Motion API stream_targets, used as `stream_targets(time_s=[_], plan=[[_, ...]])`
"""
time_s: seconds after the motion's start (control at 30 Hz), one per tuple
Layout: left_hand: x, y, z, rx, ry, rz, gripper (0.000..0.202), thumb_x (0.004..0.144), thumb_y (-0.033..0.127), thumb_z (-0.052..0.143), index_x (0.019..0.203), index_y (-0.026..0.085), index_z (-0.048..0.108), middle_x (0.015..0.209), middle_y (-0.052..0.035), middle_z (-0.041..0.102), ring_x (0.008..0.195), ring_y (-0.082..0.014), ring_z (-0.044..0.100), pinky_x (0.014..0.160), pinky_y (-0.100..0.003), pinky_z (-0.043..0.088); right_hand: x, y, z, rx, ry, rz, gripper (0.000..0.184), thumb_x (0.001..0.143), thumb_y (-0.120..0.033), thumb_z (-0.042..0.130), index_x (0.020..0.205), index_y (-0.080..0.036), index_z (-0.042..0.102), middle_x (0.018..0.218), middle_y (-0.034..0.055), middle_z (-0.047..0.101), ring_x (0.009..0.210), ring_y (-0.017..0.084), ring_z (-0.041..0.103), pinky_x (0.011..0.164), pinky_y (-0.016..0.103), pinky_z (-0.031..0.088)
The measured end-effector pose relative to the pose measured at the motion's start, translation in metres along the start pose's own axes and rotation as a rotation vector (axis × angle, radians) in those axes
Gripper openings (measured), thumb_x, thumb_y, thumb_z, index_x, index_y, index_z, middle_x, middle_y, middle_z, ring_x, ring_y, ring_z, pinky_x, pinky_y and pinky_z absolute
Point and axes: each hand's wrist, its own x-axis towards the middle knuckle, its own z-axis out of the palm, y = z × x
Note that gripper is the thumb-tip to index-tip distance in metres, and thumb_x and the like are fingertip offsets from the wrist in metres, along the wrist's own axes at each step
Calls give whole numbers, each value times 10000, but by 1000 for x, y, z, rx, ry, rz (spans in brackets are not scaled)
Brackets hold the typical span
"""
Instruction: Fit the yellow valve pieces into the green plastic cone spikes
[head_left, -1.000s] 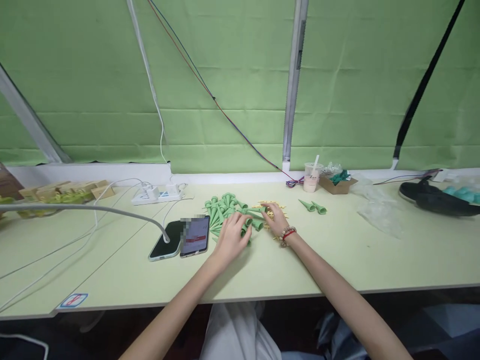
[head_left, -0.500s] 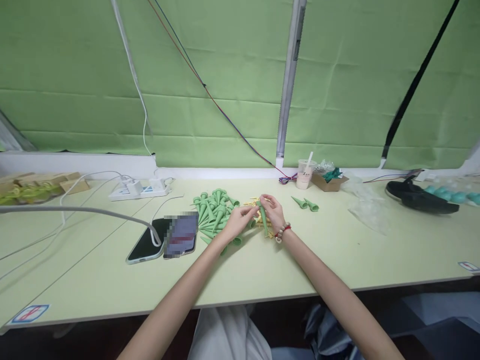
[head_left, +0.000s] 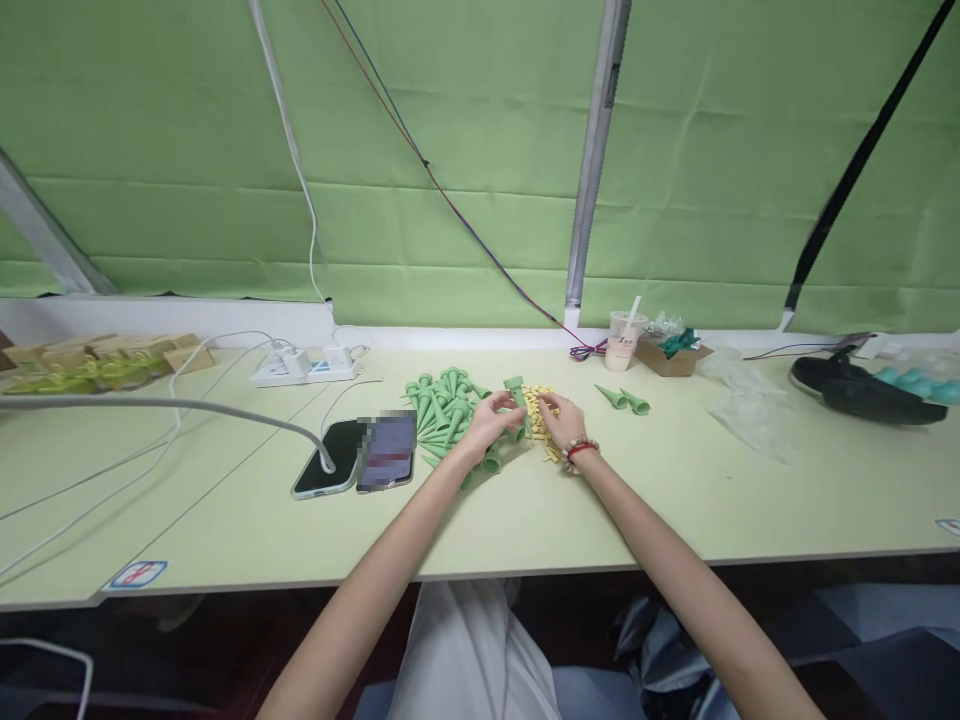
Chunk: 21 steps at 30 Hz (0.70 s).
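The green cones [head_left: 454,412] look like smooth matt plastic, the tabletop [head_left: 750,490] smooth, the small box [head_left: 670,361] matt cardboard

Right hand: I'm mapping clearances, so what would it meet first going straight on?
The right hand would probably meet the yellow pieces; depth is unclear, and it may already touch them.

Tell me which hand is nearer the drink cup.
Right. The right hand is in front and left of the drink cup; the left hand is farther left, at the pile of green cones.
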Motion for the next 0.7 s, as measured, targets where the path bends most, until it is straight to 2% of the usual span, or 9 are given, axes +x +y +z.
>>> stream_targets(time_s=[0.1, 0.23, 0.37, 0.57, 0.7], plan=[[3, 1, -7, -62, 153, 27, 385, 588, 294, 685, 893, 131, 517, 792, -24, 565, 550, -86, 575, 471, -184, 373, -3, 10, 1, -335, -92, -132, 271, 767, -264, 498, 1009, -219, 611, 1112, 46, 604, 1074, 203, 489, 934, 385, 279], [5, -2, -11, -136, 263, 14, 408, 607, 295, 672, 944, 137, 504, 752, -10, 565, 523, -74, 561, 460, -174, 356, -3, 13, 3, -450, -188, -168, 242, 796, -307, 475, 961, -241, 639, 1057, 34, 636, 1042, 187, 513, 909, 364, 285], [2, -2, -9, -146, 283, -1, 436, 597, 296, 684, 960, 133, 508, 772, -24, 580, 512, -76, 563, 468, -177, 366, -1, 12, 2, -411, -155, -173, 196, 770, -300, 519, 885, -243, 667, 924, 20, 680, 949, 191, 561, 878, 360, 319], [3, -1, -9, -160, 281, -15, 414, 597, 302, 682, 941, 139, 517, 791, -27, 587, 509, -85, 582, 450, -176, 341, 3, 17, 1, -280, -140, -118, 196, 724, -285, 592, 889, -205, 662, 834, 31, 692, 793, 168, 618, 757, 300, 433], [3, -1, -9, -165, 294, -25, 436, 592, 298, 689, 955, 140, 506, 796, -22, 577, 501, -76, 576, 452, -172, 341, 4, 22, 3, -227, -126, -105, 175, 757, -226, 550, 896, -193, 651, 826, 22, 690, 768, 127, 624, 719, 239, 458]])
